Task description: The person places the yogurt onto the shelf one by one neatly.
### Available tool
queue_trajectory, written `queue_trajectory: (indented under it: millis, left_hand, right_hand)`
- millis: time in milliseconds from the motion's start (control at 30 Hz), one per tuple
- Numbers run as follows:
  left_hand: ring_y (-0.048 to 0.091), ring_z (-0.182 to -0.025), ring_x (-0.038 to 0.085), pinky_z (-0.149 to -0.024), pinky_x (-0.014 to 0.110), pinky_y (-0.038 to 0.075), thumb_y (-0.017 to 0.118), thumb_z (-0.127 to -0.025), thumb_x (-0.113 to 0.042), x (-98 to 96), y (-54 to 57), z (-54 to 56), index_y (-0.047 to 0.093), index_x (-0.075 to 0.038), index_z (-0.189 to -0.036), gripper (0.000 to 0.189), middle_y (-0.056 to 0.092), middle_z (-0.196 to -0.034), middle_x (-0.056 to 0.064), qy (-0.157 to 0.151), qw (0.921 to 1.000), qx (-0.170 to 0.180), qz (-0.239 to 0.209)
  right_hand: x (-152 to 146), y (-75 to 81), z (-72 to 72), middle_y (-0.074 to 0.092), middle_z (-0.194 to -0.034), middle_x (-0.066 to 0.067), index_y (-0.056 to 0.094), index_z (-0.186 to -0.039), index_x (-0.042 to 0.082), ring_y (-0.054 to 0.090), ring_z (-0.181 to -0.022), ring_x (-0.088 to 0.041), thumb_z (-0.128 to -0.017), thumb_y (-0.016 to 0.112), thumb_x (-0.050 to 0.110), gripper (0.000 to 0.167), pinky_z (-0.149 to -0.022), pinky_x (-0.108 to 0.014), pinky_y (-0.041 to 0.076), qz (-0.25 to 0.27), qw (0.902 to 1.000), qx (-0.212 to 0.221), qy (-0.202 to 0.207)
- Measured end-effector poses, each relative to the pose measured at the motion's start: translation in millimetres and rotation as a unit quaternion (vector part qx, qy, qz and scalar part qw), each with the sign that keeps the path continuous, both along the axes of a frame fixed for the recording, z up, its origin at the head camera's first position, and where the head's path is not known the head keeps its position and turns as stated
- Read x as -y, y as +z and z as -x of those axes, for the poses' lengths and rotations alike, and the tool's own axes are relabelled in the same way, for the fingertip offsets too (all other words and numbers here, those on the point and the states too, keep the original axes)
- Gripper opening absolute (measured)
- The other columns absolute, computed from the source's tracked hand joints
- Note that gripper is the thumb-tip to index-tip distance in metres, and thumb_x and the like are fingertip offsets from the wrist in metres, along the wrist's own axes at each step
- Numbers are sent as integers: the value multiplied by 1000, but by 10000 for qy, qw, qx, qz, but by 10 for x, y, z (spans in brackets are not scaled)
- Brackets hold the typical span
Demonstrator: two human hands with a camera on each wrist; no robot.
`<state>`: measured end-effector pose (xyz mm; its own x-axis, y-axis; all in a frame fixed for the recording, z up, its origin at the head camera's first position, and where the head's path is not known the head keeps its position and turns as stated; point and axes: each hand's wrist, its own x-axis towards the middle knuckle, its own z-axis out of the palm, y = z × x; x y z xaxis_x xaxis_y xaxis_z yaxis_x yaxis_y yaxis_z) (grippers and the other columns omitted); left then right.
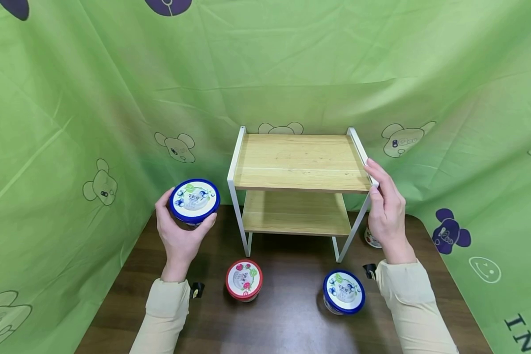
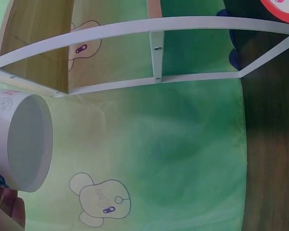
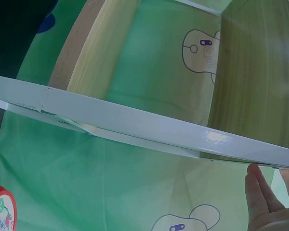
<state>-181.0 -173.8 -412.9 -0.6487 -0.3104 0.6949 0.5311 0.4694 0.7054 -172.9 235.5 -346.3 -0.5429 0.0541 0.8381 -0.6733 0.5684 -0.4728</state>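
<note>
My left hand [image 1: 179,238] grips a paper tub with a blue lid [image 1: 194,200], blueberries printed on it, raised left of a small two-tier shelf [image 1: 298,162]. The plain base of this tub [image 2: 31,143] shows in the left wrist view. At the shelf's right side, my right hand [image 1: 387,211] rests on the white metal frame [image 3: 149,120] near the top board's front corner. Its fingers [image 3: 260,195] are fairly straight and touch the frame from outside. Both boards of the shelf have a light wood look.
On the dark wooden surface [image 1: 283,319], a red-lidded tub [image 1: 244,280] and another blue-lidded tub [image 1: 343,291] stand before the shelf. Another red-lidded tub [image 3: 2,211] sits right of the shelf, partly hidden by my right hand in the head view. Green printed cloth [image 1: 301,64] surrounds the area.
</note>
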Motion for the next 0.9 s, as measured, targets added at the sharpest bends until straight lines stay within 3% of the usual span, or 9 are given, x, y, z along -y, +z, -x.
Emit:
queue_trajectory:
  millis: [300,600,767,900]
  left_hand:
    - [46,-128,30,-106,52,39,90,-65,-13,-142,239,-166,40,3,-143,94,50,-140,19,-139,9998,-115,-119]
    - [47,-128,27,-104,48,40,94,-59,-16,-77,94,-48,41,-4,-145,101,51,-141,12,-240,9994,-215,-141]
    - [47,-128,25,-104,47,41,94,-60,-19,-84,101,-61,41,-4,-145,101,51,-141,11,-240,9994,-221,-95]
    - [47,-128,27,-105,51,40,91,-61,-17,-140,162,-103,41,2,-143,97,51,-141,17,-217,9995,-190,-126]
  right_hand:
    - [7,5,5,56,-142,-23,59,-132,-10,48,-135,-39,-97,42,-2,39,-114,-29,35,-1,10000,12,0]
    - [17,3,-6,56,-143,-22,59,-133,-8,48,-136,-38,-98,41,-2,40,-114,-28,35,17,10000,77,-58]
    - [19,-1,-8,56,-143,-21,59,-133,-8,48,-136,-37,-98,41,-2,40,-114,-28,35,26,9999,94,-67]
    - [19,-3,-9,56,-143,-21,59,-132,-9,48,-135,-38,-97,41,-2,40,-114,-29,35,41,9999,71,-63]
